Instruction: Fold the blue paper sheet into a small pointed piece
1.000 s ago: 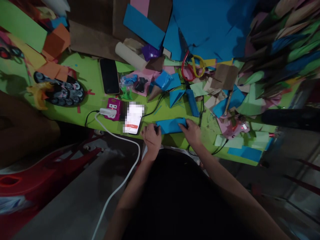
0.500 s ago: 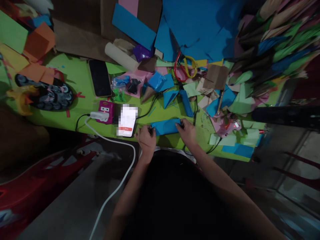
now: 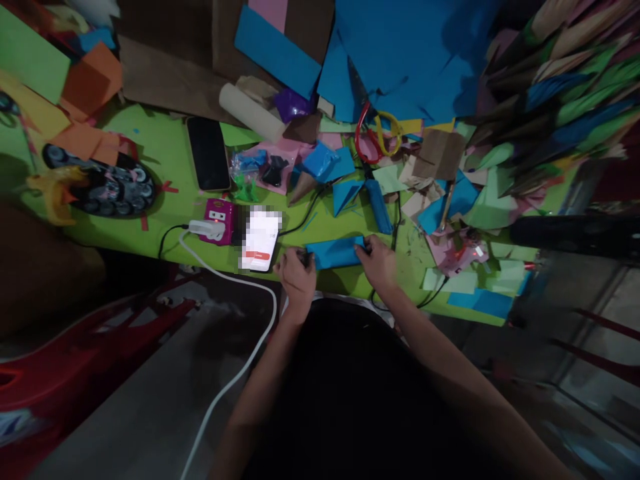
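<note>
The left hand (image 3: 299, 275) has its fingers bent close at the left end of a flat blue paper (image 3: 334, 254), while the right hand (image 3: 380, 265) pinches the right end between thumb and fingers. The paper spans the gap between both sets of fingers, over the near edge of the green desk (image 3: 341, 278); whether the left fingers grip tightly, I cannot tell. Just left of them lies a lit phone (image 3: 262, 237), with a pink socket block (image 3: 220, 212) farther left. Beyond the right fingers lies a blue paper roll (image 3: 379, 207).
</note>
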A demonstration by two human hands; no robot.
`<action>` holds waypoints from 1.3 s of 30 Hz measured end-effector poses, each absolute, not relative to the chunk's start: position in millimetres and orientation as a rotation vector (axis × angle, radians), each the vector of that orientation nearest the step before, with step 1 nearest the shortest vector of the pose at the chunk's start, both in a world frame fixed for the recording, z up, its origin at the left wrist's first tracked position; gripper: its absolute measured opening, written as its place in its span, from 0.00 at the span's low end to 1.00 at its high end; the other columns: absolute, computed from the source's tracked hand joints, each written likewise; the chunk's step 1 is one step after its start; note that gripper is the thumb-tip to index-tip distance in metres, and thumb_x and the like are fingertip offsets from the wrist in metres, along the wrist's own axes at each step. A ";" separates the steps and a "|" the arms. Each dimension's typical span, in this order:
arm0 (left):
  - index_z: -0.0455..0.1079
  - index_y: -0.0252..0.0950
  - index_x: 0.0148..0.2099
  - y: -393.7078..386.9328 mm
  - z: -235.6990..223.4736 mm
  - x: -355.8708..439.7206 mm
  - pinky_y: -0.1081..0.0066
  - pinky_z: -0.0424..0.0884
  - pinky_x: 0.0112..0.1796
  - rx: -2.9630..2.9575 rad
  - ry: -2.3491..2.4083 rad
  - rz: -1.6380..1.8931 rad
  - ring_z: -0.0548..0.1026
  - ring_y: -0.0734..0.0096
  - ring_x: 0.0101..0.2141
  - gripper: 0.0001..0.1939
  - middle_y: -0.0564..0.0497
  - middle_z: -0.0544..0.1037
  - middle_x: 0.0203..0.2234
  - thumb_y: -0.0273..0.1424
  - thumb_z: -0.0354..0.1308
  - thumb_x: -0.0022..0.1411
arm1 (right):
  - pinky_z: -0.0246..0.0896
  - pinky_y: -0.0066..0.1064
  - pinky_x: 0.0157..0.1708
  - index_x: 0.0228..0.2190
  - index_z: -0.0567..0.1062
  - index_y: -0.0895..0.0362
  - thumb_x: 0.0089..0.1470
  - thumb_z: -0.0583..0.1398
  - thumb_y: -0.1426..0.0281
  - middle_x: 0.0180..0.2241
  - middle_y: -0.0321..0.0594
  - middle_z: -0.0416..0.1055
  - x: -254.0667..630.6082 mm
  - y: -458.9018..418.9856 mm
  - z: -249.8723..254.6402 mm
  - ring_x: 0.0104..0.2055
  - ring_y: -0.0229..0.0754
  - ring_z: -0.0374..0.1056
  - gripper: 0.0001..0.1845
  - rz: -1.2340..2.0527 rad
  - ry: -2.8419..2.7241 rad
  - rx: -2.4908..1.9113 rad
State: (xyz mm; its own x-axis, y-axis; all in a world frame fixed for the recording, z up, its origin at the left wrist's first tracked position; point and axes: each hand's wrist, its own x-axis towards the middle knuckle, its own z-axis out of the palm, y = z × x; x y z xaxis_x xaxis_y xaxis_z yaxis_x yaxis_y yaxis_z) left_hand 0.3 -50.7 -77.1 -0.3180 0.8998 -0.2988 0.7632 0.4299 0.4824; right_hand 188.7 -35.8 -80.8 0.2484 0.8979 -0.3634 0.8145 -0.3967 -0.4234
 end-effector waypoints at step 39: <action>0.70 0.53 0.61 -104.7 -120.9 -16.1 0.58 0.60 0.57 2.123 1.825 0.542 0.74 0.60 0.52 0.19 0.49 0.78 0.55 0.37 0.54 0.70 | 0.61 0.38 0.39 0.34 0.67 0.52 0.59 0.57 0.63 0.34 0.47 0.74 188.9 -40.1 -84.6 0.39 0.51 0.69 0.07 0.845 -1.695 -2.286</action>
